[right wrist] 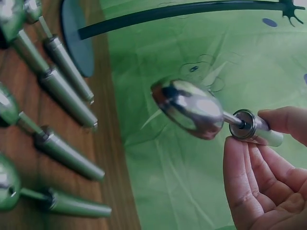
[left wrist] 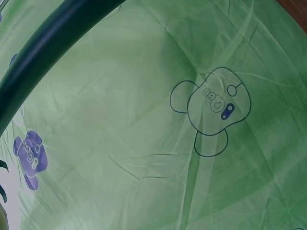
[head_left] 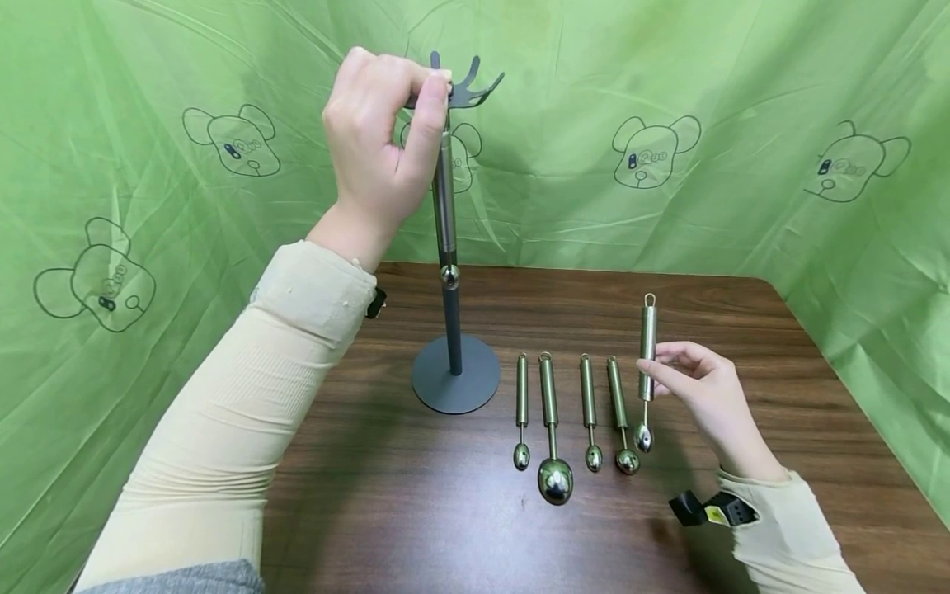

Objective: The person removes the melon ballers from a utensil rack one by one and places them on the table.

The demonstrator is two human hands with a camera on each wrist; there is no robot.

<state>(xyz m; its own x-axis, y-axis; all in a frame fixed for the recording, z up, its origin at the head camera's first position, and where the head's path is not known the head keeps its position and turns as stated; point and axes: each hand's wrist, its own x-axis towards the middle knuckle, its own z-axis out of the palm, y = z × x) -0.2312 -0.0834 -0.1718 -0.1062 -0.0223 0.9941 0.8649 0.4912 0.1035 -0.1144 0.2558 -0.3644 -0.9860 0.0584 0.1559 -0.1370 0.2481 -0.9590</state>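
My left hand [head_left: 382,124] is raised at the top of a dark hook stand [head_left: 454,326], thumb and forefinger pinching it beside its curved hooks. Fingers hide part of the top. A steel melon baller hangs along the pole, its bowl [head_left: 449,276] low. In the head view, my right hand [head_left: 701,392] grips another melon baller [head_left: 648,346] by its handle, loop up and bowl down. The right wrist view shows that rounded bowl [right wrist: 189,108] close up, thumb and fingers around the handle. Only the pole [left wrist: 53,45] crosses the left wrist view clearly.
Several more melon ballers lie in a row on the brown wooden table [head_left: 416,511], handles away from me; one has a larger bowl [head_left: 555,481]. The stand's round base [head_left: 475,396] is left of them. Green printed cloth [head_left: 542,206] surrounds the table.
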